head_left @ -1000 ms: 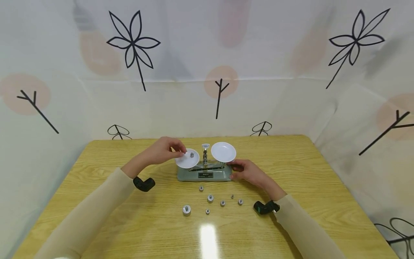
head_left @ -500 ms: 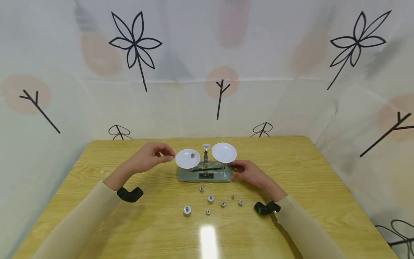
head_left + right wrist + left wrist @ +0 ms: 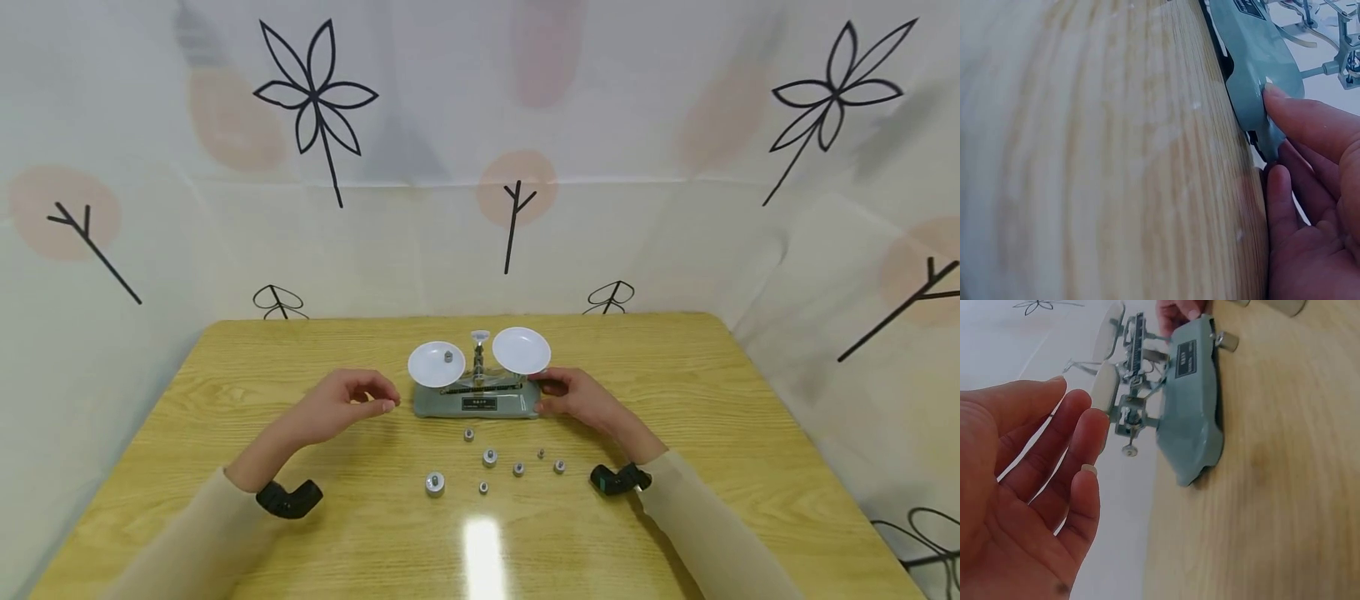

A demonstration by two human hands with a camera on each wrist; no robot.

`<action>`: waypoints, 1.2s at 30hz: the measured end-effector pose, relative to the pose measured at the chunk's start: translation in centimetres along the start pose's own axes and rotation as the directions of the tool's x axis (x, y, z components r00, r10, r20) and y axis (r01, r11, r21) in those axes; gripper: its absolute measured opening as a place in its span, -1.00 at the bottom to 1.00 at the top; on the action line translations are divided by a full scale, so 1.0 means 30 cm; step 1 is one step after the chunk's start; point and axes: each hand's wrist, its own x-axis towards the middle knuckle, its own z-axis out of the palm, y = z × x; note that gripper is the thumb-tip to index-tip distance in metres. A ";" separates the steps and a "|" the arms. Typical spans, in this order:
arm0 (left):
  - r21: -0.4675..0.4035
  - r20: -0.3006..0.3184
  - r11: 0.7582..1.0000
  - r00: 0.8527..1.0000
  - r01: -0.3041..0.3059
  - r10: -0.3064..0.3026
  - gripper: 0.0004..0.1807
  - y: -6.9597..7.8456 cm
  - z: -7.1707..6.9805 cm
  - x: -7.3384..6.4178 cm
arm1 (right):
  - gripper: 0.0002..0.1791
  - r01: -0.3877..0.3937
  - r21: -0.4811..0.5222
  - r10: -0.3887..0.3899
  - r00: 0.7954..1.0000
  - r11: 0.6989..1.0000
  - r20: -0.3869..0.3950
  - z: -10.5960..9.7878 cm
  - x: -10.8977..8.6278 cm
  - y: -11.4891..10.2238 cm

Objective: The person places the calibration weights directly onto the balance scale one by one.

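Observation:
A balance scale (image 3: 442,406) with a grey-green base stands toward the back of the table. On its left white pan (image 3: 426,367) sits one small metal weight (image 3: 448,357); the right white pan (image 3: 521,350) holds nothing and sits higher. My left hand (image 3: 337,406) hovers left of the base, fingers loosely bent and apart from the thumb, holding nothing. At the base's right end, my right hand (image 3: 581,402) grips it, thumb (image 3: 1310,122) on the front face and fingers round the end. Part of those fingers is hidden behind the base.
Several metal weights of different sizes stand on the wooden table (image 3: 337,533) in front of the scale, the largest weight (image 3: 435,484) at the left. Behind the table hangs a white patterned cloth (image 3: 420,242). Each wrist wears a black camera (image 3: 288,500).
My left hand has drawn away from the left pan, moving left and then down toward the front. The weight stays on that pan. My right hand keeps its place on the base.

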 end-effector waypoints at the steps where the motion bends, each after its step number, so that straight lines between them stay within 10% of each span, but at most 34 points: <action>1: -0.008 0.005 1.000 1.000 0.000 0.000 -0.89 0.000 0.009 -0.007 | -0.36 0.000 -0.001 0.000 1.000 1.000 -0.001 0.000 0.000 0.001; 21: -0.199 0.122 0.980 0.992 -0.004 0.029 -0.81 -0.028 0.223 -0.074 | -0.36 0.003 0.023 -0.003 1.000 1.000 -0.008 0.004 -0.011 -0.010; 36: -0.284 0.201 0.958 0.976 -0.020 0.080 -0.79 -0.037 0.295 -0.086 | -0.38 -0.001 0.017 0.001 1.000 1.000 -0.017 0.003 -0.008 -0.007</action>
